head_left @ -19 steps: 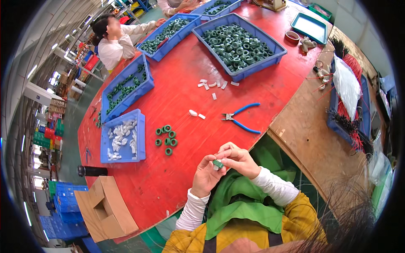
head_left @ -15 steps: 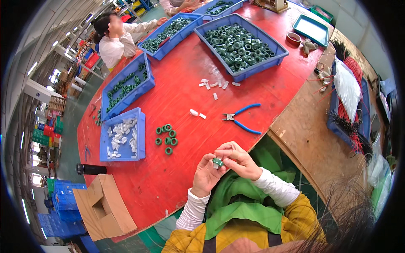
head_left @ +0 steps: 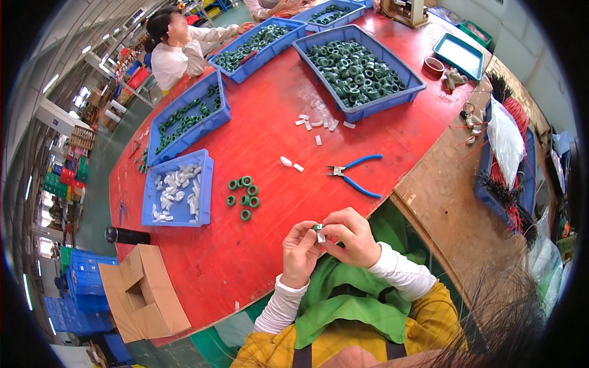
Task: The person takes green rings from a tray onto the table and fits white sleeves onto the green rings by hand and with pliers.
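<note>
Near the table's front edge, my left hand (head_left: 299,254) pinches a small green ring (head_left: 317,227) between thumb and fingers. My right hand (head_left: 354,238) closes in from the other side, its thumb and fingertips on a white strip (head_left: 321,237) that sits against the ring. Fingertips cover much of both pieces, so how far the strip goes into the ring is hidden. Several green rings (head_left: 246,200) lie in a loose cluster ahead and to the left. Blue-handled cutting pliers (head_left: 354,174) rest with spread handles beyond my right hand.
A blue bin of white pieces (head_left: 146,202) stands left; larger blue trays of green rings (head_left: 362,113) stand farther off. White strips (head_left: 318,140) are scattered mid-table. A cardboard box (head_left: 165,294) and black bottle (head_left: 127,235) sit at the left edge. A person (head_left: 172,58) sits across.
The ring has turned in my fingers, and the white strip now shows more plainly below it. My right hand has shifted slightly around the pieces. The whole view has moved a little.
</note>
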Motion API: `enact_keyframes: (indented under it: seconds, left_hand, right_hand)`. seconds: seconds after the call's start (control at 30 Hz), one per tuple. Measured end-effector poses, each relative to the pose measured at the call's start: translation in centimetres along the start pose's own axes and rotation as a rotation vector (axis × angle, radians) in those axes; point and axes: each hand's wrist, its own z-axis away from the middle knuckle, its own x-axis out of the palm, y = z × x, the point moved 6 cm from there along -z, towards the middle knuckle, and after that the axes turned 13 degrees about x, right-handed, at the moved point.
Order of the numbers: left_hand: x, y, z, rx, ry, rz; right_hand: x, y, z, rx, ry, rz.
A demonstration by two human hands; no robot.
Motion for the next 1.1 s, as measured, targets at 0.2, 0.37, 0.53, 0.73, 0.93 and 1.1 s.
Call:
enact_keyframes:
  seconds: [0.2, 0.37, 0.53, 0.73, 0.93, 1.1]
  left_hand:
    - [-0.8, -0.6, 0.1, -0.001, 0.068, 0.017]
    - [-1.5, -1.3, -0.5, -0.019, 0.159, 0.131]
    - [-1.8, -2.1, -0.5, -0.029, 0.134, 0.162]
    - [-0.8, -1.7, -0.5, 0.08, 0.114, -0.024]
    - [-0.4, -1.2, -0.4, 0.083, 0.033, -0.106]
    - [0.0, -0.7, 0.0, 0.066, -0.032, -0.146]
  right_hand:
    - [-0.1, -1.2, 0.1, -0.205, 0.079, 0.184]
    - [0.3, -1.5, 0.7, -0.197, 0.132, 0.237]
    - [0.6, -0.4, 1.6, -0.04, 0.174, 0.186]
    - [-1.3, -0.6, -0.3, -0.092, 0.262, 0.222]
    - [-1.9, 0.1, -1.4, -0.08, 0.24, 0.209]
    - [-1.8, 0.2, -2.2, -0.058, 0.14, 0.213]
